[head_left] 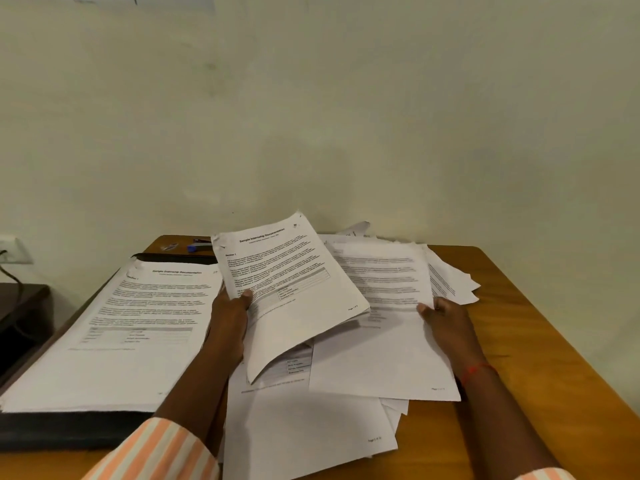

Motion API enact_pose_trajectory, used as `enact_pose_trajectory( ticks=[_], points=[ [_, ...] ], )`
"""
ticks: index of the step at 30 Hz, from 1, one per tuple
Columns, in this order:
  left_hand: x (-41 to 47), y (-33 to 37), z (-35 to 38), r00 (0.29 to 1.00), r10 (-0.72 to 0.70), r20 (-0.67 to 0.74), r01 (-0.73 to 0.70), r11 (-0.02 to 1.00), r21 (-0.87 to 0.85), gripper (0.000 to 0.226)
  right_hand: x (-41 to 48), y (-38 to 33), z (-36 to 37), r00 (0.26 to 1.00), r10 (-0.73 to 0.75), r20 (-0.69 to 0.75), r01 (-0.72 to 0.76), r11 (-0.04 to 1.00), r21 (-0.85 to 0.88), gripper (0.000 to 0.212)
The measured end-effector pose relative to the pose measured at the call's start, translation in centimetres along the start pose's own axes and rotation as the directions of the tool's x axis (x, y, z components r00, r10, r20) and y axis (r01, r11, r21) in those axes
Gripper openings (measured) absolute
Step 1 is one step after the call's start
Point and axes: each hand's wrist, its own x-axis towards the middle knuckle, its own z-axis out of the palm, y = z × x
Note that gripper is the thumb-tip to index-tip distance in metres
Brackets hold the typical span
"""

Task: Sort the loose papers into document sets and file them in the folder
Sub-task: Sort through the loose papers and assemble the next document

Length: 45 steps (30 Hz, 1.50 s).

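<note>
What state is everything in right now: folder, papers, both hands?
left hand: grips the held set at its lower left edge.
right hand: pinches the top sheet at its right edge.
held set: lifted off the pile, tilted.
top sheet: lying on the loose pile.
loose pile: spread untidily, unsorted.
folder: open, lying flat.
filed stack: face up on the folder.

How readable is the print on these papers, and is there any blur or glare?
Head view: the held set shows a legible title, body text smeared; the stack on the folder reads softer; dim, even light, no glare.
</note>
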Motion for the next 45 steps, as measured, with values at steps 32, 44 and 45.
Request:
enact_pose_trajectory(
  ticks=[32,44,45],
  points=[
    [-4.2,-0.6,3.1,0.93,0.078,0.359,-0.177,0.952,0.251,0.021,-0.8,-0.5,2.9,0.997,0.009,-0.07,-0.02,0.988,-0.153,0.041],
    [-3.5,-0.8,2.7,0.949,0.052,0.312,-0.167,0.92,0.356,0.024,1.3,0.8,0.0,0.693,-0.15,-0.705,0.177,0.984,-0.034,0.016],
    [-3.5,-0.8,2.7,0.95,0.049,0.309,-0.163,0.92,0.356,0.025,1.6,0.7,-0.4,0.659,-0.103,-0.745,0.187,0.982,0.029,0.019]
  ],
)
